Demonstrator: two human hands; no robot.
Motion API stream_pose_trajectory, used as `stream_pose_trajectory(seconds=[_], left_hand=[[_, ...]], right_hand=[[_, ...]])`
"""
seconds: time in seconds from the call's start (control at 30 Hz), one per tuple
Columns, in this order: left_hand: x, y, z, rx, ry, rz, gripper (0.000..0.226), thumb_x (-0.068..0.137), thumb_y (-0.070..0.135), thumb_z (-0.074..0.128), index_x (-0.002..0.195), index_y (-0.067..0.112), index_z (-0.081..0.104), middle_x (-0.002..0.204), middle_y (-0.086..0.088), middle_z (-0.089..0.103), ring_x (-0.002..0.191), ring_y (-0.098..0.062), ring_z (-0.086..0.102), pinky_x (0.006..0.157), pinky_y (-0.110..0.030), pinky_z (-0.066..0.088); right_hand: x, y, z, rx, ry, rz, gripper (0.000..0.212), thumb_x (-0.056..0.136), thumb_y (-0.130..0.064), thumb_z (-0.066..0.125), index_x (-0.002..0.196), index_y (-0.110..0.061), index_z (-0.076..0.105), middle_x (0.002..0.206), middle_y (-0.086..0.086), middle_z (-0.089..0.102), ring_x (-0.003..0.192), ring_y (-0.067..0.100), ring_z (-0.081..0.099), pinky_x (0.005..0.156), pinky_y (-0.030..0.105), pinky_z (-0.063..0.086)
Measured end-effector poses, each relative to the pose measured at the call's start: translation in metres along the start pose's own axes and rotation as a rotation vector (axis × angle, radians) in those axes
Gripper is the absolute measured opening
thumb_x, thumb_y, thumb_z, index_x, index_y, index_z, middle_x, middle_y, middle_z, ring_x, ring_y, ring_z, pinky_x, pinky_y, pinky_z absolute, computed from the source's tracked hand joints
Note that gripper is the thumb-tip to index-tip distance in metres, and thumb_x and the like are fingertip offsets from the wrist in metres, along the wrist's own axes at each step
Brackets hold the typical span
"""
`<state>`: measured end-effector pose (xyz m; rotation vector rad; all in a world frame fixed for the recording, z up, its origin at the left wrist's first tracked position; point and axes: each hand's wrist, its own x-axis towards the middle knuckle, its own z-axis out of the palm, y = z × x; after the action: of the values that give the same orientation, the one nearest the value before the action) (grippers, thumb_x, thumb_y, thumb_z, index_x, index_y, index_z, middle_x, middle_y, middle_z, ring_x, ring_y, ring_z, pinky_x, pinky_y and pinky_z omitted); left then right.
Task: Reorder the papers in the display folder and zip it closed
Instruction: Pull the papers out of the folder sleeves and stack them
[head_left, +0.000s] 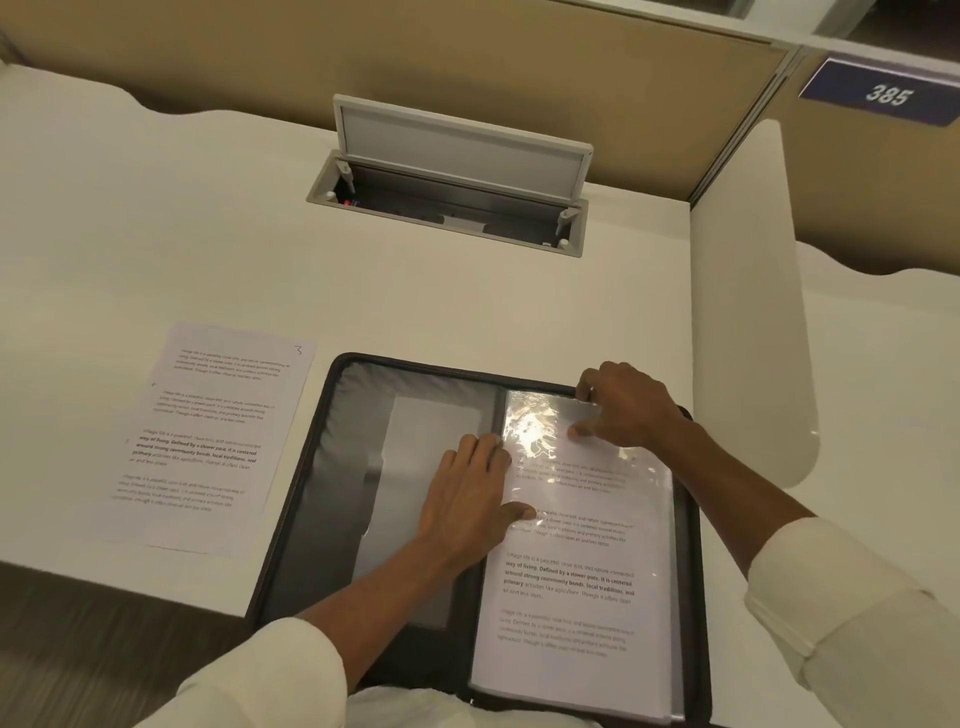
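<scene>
White sleeves reach in from the near edge over a broad cream bench (467, 301). On it, nearest the person, a black zip-round display folder (343, 467) lies fully open, so the zipping is not yet done.

Reordering looks mid-way. One white printed sheet (208, 431), marked 3 in its top corner, lies loose on the bench just left of the folder. Another printed page sits inside the top clear plastic sleeve (571, 587) on the folder's right half, with more sleeves stacked beneath. The left cover holds no loose paper that I can see.

The left hand (470, 488) lies flat with straight fingers, pressing by the spine, thumb on the sleeve. The right hand (623, 402) pinches the sleeve's top edge; whether the page is going in or coming out I cannot tell.
</scene>
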<state>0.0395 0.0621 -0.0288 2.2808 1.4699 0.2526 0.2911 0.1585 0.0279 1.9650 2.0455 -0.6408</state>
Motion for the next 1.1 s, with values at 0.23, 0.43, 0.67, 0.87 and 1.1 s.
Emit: stream_pose_trajectory(seconds=[0.23,0.43,0.67,0.87,1.1], left_hand=[[0.003,-0.002,-0.004,0.000,-0.017,0.014,0.074,0.083,0.073,0.072,0.131,0.018,0.059,0.141,0.003,0.052,0.125,-0.017,0.048,0.101,-0.031,0.044],[0.019,0.012,-0.021,-0.023,-0.106,-0.062,0.050,0.089,0.057,0.077,0.118,0.020,0.060,0.131,0.004,0.050,0.117,-0.015,0.049,0.092,-0.035,0.054],[0.047,0.033,-0.026,-0.253,-0.134,-0.411,0.036,0.097,0.046,0.074,0.083,0.013,0.068,0.087,0.000,0.070,0.083,-0.019,0.069,0.080,-0.040,0.061],[0.068,0.051,-0.022,-0.842,-0.216,-0.663,0.053,0.096,0.054,0.072,0.082,0.003,0.076,0.069,-0.006,0.077,0.062,-0.025,0.077,0.070,-0.047,0.068],[0.098,0.072,-0.031,-1.052,-0.279,-0.893,0.084,0.084,0.081,0.067,0.092,-0.002,0.075,0.071,-0.014,0.078,0.062,-0.029,0.078,0.053,-0.030,0.060]], right_hand=[[0.000,0.006,-0.017,0.142,0.058,-0.017,0.022,0.081,-0.001,0.076,0.086,-0.022,0.071,0.082,-0.013,0.067,0.069,0.010,0.065,0.069,0.035,0.057],[0.005,0.008,-0.032,0.509,-0.098,0.017,0.013,0.091,0.007,0.072,0.089,-0.004,0.075,0.084,0.006,0.078,0.070,0.024,0.079,0.060,0.034,0.065],[0.015,0.018,-0.039,0.430,-0.288,0.136,0.028,0.077,0.016,0.077,0.089,-0.009,0.080,0.094,0.018,0.077,0.073,0.030,0.079,0.073,0.041,0.067],[0.009,0.013,-0.040,0.433,-0.373,0.149,0.030,0.066,-0.005,0.099,0.090,-0.010,0.081,0.102,0.014,0.075,0.086,0.032,0.078,0.060,0.028,0.061],[0.010,0.010,-0.046,0.340,-0.431,0.090,0.036,0.062,-0.014,0.102,0.089,-0.011,0.077,0.096,0.012,0.078,0.081,0.026,0.075,0.061,0.025,0.060]])
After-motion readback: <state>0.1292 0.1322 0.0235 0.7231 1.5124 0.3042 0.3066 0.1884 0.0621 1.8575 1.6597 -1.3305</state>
